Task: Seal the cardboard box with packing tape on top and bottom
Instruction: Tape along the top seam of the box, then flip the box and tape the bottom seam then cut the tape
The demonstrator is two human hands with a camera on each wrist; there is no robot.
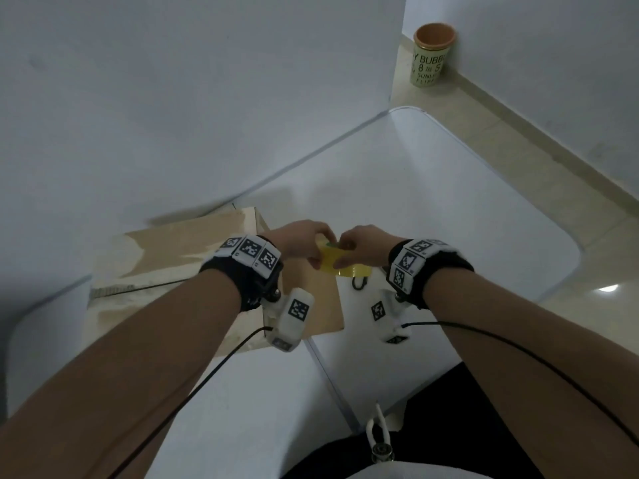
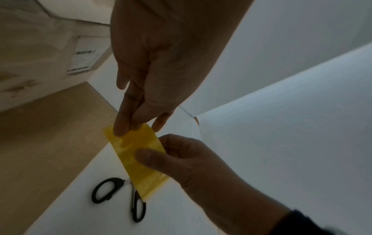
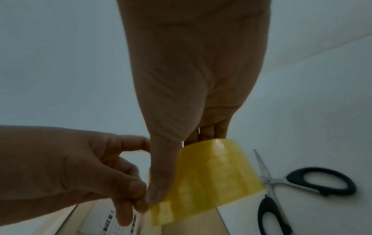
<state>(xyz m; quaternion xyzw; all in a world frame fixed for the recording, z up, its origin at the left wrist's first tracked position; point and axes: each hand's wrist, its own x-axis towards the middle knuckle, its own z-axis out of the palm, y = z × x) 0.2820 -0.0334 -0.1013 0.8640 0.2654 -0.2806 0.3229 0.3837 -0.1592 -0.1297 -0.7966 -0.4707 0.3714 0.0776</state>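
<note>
While both hands (image 1: 304, 242) (image 1: 363, 247) pinch the yellow tape (image 2: 136, 157), only the wrist views show whole scissors (image 3: 298, 190).

The cardboard box (image 1: 193, 271) lies on the white worktop (image 1: 432, 219) ahead of you and to your left. It is plain brown, with pale torn patches on its upper face and a seam running across that face. A white printed label with barcodes (image 2: 82, 60) sits on one side. The tape (image 1: 340, 262) is a translucent yellow strip, held in the air over the box's right edge between your two hands. Your left hand (image 1: 304, 242) pinches one end with its fingers (image 2: 120, 127); your right hand (image 1: 363, 247) pinches the strip further along. Its free end hangs down toward the worktop.
</note>
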